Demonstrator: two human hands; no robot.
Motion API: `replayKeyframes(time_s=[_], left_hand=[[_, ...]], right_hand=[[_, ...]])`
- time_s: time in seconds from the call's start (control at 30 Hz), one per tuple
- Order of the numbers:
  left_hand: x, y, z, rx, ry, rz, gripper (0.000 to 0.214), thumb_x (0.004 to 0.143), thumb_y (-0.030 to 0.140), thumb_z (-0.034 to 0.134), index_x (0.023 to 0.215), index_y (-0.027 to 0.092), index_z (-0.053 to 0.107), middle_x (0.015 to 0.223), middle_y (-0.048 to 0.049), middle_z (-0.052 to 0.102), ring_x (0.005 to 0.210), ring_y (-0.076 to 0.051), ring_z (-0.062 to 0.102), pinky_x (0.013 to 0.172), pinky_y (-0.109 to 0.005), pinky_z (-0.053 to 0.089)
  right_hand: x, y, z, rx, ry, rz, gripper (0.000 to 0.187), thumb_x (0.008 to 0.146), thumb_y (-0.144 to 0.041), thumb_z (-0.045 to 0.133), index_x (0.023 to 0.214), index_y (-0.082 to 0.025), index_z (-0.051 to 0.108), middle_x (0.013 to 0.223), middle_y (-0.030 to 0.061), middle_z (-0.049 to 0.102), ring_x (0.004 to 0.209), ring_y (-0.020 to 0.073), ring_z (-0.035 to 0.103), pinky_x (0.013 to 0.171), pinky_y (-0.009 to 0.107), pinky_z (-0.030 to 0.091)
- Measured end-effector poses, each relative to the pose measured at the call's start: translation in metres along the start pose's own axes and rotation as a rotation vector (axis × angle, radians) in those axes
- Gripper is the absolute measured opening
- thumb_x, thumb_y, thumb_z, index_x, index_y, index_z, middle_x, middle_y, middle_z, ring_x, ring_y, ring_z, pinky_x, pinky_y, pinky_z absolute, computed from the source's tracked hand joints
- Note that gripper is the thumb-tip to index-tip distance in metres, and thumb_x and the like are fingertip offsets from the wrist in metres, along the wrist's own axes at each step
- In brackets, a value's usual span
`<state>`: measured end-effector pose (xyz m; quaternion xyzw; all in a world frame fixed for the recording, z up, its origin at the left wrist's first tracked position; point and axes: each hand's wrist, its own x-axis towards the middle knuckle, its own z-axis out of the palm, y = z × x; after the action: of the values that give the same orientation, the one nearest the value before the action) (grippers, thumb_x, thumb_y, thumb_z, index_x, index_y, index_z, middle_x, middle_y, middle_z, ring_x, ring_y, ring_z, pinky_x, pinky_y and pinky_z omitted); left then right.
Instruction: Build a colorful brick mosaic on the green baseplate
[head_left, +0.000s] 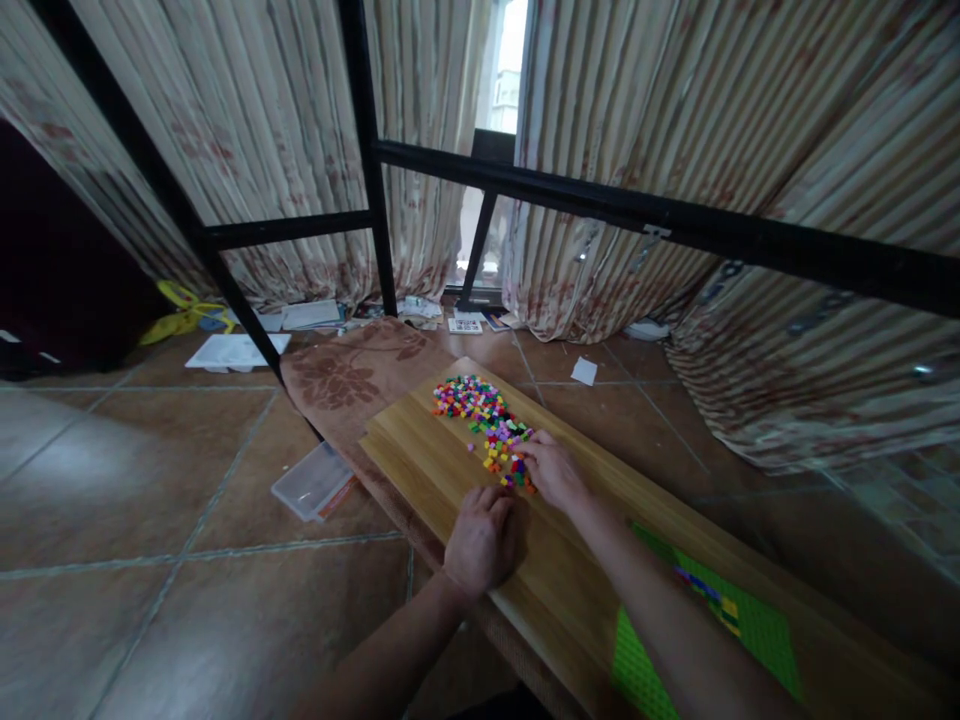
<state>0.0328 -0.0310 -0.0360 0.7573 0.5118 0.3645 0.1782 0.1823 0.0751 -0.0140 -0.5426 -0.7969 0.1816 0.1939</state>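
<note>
A heap of small coloured bricks lies on the far end of a long wooden board. My right hand rests at the near edge of the heap, fingers curled down onto the bricks; what it holds, if anything, is hidden. My left hand lies on the board just short of the heap, fingers curled under, knuckles up. A green studded baseplate with a few bricks fixed on it lies on the board beside my right forearm.
The board sits on a patterned brown cloth over a tiled floor. A clear plastic box lies on the floor to the left. Black metal bars and curtains stand behind. Papers and a white tray lie near the curtains.
</note>
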Motion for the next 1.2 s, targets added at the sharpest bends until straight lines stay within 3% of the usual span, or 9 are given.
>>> replayKeyframes(time_s=[0.2,0.33,0.43,0.57,0.7,0.83,0.97,1.03,1.2], left_hand=[[0.0,-0.001,-0.001,-0.025,-0.002,0.004,0.017,0.09,0.017,0.048,0.097,0.018,0.063,0.107,-0.0092,0.063,0.097,-0.022,0.056,0.089,-0.04,0.047],[0.001,-0.003,-0.001,-0.023,0.002,0.019,0.016,0.089,0.016,0.05,0.095,0.019,0.064,0.106,-0.0088,0.063,0.097,-0.022,0.056,0.089,-0.039,0.047],[0.001,-0.005,0.0,0.004,0.002,0.029,0.016,0.088,0.017,0.05,0.094,0.018,0.064,0.105,-0.0088,0.064,0.096,-0.022,0.056,0.089,-0.039,0.047],[0.004,-0.009,0.001,0.029,0.007,0.044,0.017,0.088,0.016,0.049,0.095,0.018,0.064,0.105,-0.0091,0.064,0.096,-0.022,0.057,0.09,-0.039,0.047],[0.008,-0.009,-0.004,0.021,0.02,0.026,0.016,0.087,0.02,0.051,0.092,0.019,0.066,0.105,-0.0095,0.065,0.097,-0.024,0.058,0.091,-0.041,0.047],[-0.011,0.027,-0.002,-0.138,0.035,-0.144,0.017,0.085,0.028,0.056,0.093,0.018,0.067,0.101,-0.0094,0.067,0.098,-0.026,0.06,0.093,-0.043,0.046],[-0.051,0.093,0.014,-0.685,-0.363,-0.339,0.033,0.083,0.039,0.061,0.11,0.02,0.064,0.088,-0.0037,0.069,0.08,-0.019,0.065,0.075,-0.031,0.053],[-0.063,0.118,0.022,-0.939,-0.492,-0.402,0.029,0.082,0.038,0.064,0.103,0.019,0.067,0.088,-0.0039,0.071,0.085,-0.019,0.065,0.078,-0.03,0.052],[-0.057,0.135,0.026,-1.14,-0.569,-0.608,0.023,0.072,0.033,0.074,0.087,0.017,0.07,0.087,-0.004,0.072,0.079,-0.017,0.066,0.075,-0.028,0.052]], right_hand=[[-0.001,-0.001,-0.005,0.067,0.012,-0.013,0.022,0.076,-0.009,0.058,0.087,-0.023,0.071,0.098,0.0038,0.061,0.093,0.0176,0.057,0.089,0.029,0.043],[-0.024,-0.015,-0.011,0.165,0.075,0.04,0.018,0.082,-0.015,0.053,0.094,-0.019,0.066,0.096,0.0057,0.065,0.089,0.0164,0.062,0.084,0.03,0.048],[-0.063,-0.032,-0.016,0.398,0.109,0.122,0.022,0.087,-0.028,0.05,0.103,-0.018,0.062,0.09,0.0047,0.069,0.08,0.015,0.066,0.074,0.029,0.053],[-0.131,-0.056,-0.026,0.977,0.254,0.345,0.03,0.076,-0.042,0.067,0.094,-0.019,0.064,0.084,0.0033,0.071,0.073,0.0163,0.068,0.067,0.03,0.056],[-0.202,-0.063,-0.029,1.121,0.379,0.512,0.033,0.07,-0.044,0.074,0.088,-0.019,0.064,0.078,0.0022,0.07,0.067,0.0158,0.066,0.061,0.029,0.056],[-0.257,-0.057,-0.02,1.044,0.455,0.619,0.025,0.075,-0.042,0.069,0.086,-0.02,0.063,0.073,0.0004,0.068,0.064,0.0147,0.064,0.059,0.027,0.053],[-0.273,-0.058,-0.029,0.699,0.418,0.563,0.016,0.084,-0.032,0.058,0.095,-0.022,0.064,0.083,0.0013,0.068,0.078,0.0163,0.065,0.072,0.029,0.052],[-0.272,-0.061,-0.04,0.537,0.363,0.502,0.017,0.086,-0.026,0.053,0.098,-0.025,0.065,0.09,0.0017,0.068,0.086,0.017,0.065,0.079,0.031,0.05],[-0.274,-0.061,-0.053,0.442,0.32,0.433,0.02,0.086,-0.019,0.05,0.095,-0.026,0.066,0.089,0.0014,0.067,0.082,0.0158,0.064,0.074,0.028,0.05]])
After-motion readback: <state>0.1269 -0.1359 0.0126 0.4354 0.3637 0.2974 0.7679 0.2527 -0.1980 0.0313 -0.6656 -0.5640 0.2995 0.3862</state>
